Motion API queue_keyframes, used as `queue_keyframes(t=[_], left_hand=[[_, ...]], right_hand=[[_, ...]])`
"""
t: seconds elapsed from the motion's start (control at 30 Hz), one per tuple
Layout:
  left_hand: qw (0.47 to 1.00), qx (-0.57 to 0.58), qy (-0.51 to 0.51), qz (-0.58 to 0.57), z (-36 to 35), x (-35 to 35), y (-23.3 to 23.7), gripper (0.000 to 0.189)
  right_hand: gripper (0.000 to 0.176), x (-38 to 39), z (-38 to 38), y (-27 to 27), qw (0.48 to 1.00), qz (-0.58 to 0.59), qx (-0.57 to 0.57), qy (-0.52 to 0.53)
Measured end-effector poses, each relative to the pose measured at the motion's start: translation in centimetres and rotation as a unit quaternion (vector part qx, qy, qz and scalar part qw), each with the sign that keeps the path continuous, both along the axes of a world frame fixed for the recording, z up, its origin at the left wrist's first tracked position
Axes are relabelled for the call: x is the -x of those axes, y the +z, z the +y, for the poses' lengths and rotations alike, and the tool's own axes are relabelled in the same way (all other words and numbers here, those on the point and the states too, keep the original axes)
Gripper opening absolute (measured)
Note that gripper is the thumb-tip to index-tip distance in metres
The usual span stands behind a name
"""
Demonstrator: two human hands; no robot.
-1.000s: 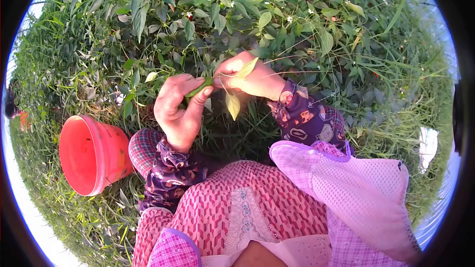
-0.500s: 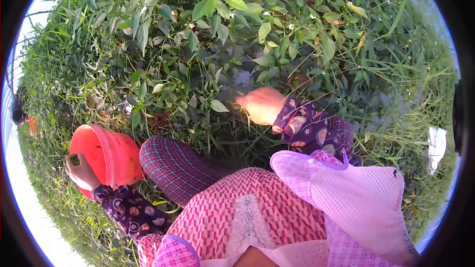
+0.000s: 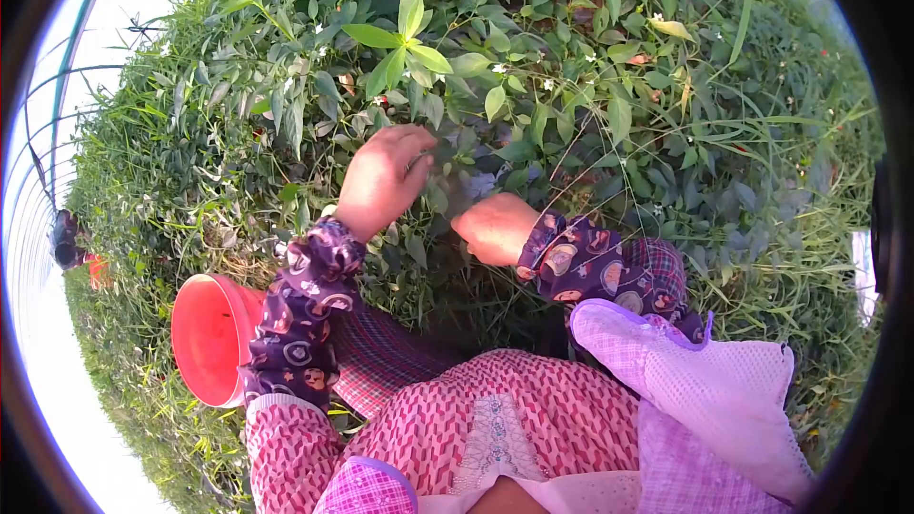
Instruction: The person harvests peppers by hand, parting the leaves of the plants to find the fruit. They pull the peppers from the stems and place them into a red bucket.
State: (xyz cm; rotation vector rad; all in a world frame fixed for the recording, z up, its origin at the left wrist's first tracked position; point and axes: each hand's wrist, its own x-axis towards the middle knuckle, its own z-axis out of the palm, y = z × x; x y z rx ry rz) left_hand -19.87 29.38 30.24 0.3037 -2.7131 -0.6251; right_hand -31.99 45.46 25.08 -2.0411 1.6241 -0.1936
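Observation:
My left hand (image 3: 383,179) is among the leaves of the green plants (image 3: 314,95), its fingers bent together toward the foliage; whether anything is between them is hidden. Just right of it and a little lower, my right hand (image 3: 497,228) reaches into the same plants, fingertips turned away and out of sight. The hands are apart. An orange-red bucket (image 3: 206,341) lies tilted at the lower left beside my left sleeve (image 3: 297,333), with a few small dark specks inside.
A leafy bright shoot (image 3: 405,46) rises above my hands. Small white flowers and red spots dot the plants. Far left, a person (image 3: 66,238) is near an orange-red object (image 3: 98,271). A white object (image 3: 864,276) lies at the right edge. Curved frame bars show upper left.
My left hand has moved from the bucket up and right into the plants. My right hand has stayed nearly in place. The view has shifted slightly, showing more frame bars.

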Motion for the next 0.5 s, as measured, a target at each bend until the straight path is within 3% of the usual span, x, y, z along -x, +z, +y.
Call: queue_keyframes(t=[0.1,0.17,0.2,0.23,0.27,0.3,0.4,0.43,0.5], left_hand=[[0.980,0.144,-0.128,-0.049,1.2,8.0,-1.8,0.021],[0.947,0.197,-0.077,-0.242,1.3,11.9,-1.4,0.021],[0.944,0.284,-0.058,-0.158,-1.4,13.0,-5.4,0.017],[0.898,0.335,-0.048,-0.282,-2.3,14.4,-3.3,0.013],[0.921,0.359,-0.030,-0.150,-5.1,14.0,-3.9,0.014],[0.885,0.366,0.093,-0.273,-6.1,14.8,-3.8,0.017],[0.844,0.369,0.249,-0.301,-12.4,10.5,-4.0,0.026],[0.823,0.369,0.236,-0.361,-14.2,8.5,-2.8,0.029],[0.800,0.398,0.257,-0.369,-15.5,4.2,-2.5,0.029]], right_hand=[[0.017,0.3,-0.2,-0.8,0.994,0.086,0.028,-0.065],[0.018,1.0,-0.2,-0.4,0.992,0.108,0.039,-0.057],[0.019,1.1,-0.2,-0.3,0.992,0.106,0.026,-0.059],[0.021,1.3,-0.3,-0.2,0.993,0.102,0.011,-0.060],[0.022,1.4,-0.3,0.0,0.992,0.110,0.006,-0.053],[0.022,1.6,-0.2,-0.3,0.992,0.111,0.006,-0.053],[0.011,1.6,0.4,-1.2,0.986,0.083,0.102,-0.100],[0.011,1.6,0.5,-1.5,0.987,0.078,0.099,-0.101],[0.011,1.7,0.5,-2.0,0.986,0.074,0.099,-0.112]])
